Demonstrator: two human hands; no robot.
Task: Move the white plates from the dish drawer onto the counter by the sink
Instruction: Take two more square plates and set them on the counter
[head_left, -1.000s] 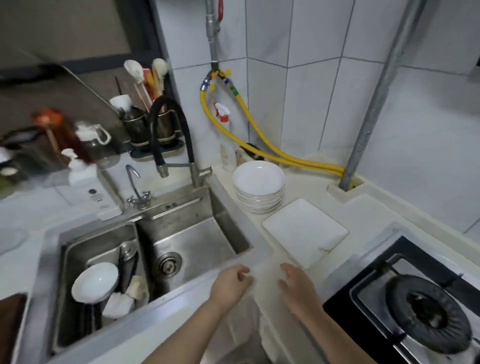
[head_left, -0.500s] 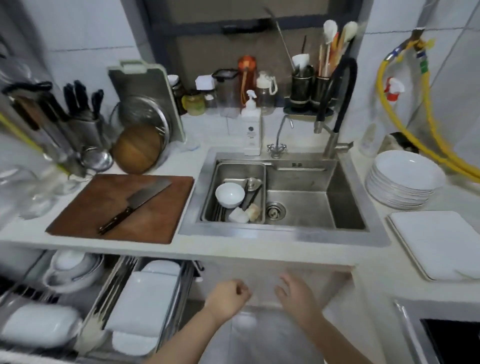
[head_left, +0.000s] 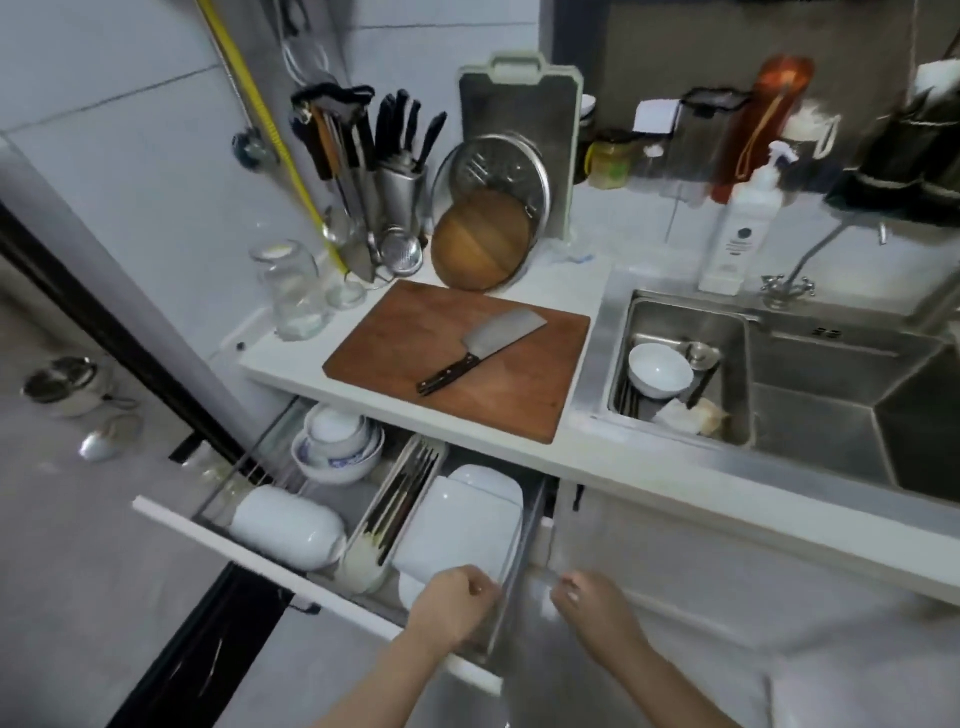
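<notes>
Running along a pale tiled wall, the white counter (head_left: 519, 457) carries a brown cutting board (head_left: 457, 358) with a cleaver (head_left: 483, 351) lying diagonally on it. Behind the board: a round wooden board (head_left: 480, 244) leaning against a metal strainer lid (head_left: 498, 171), an upright grey board (head_left: 519, 104), a knife block (head_left: 395, 156) with utensils, and upturned glass jars (head_left: 291, 291). Right of the board, a steel sink (head_left: 810, 384) holds a white bowl (head_left: 660, 371) in its small basin; a soap dispenser (head_left: 743, 228) stands at its back edge. Bottles and jars line the sill, blurred.

Below the counter, the dish drawer (head_left: 260, 551) stands pulled out. Contents: stacked bowls (head_left: 335, 441) at the back left, a white oval dish (head_left: 285, 525) front left, a cutlery tray (head_left: 395, 509) in the middle, and the white plates (head_left: 457, 519) stacked at the right.

Left hand (head_left: 452, 608): loosely curled over the drawer's front right corner, just beside the plates; whether it grips anything cannot be told. Right hand (head_left: 592, 603): loosely half-open, holding nothing, beside the drawer.

Grey floor at left, a small pot (head_left: 67, 384) on it.
</notes>
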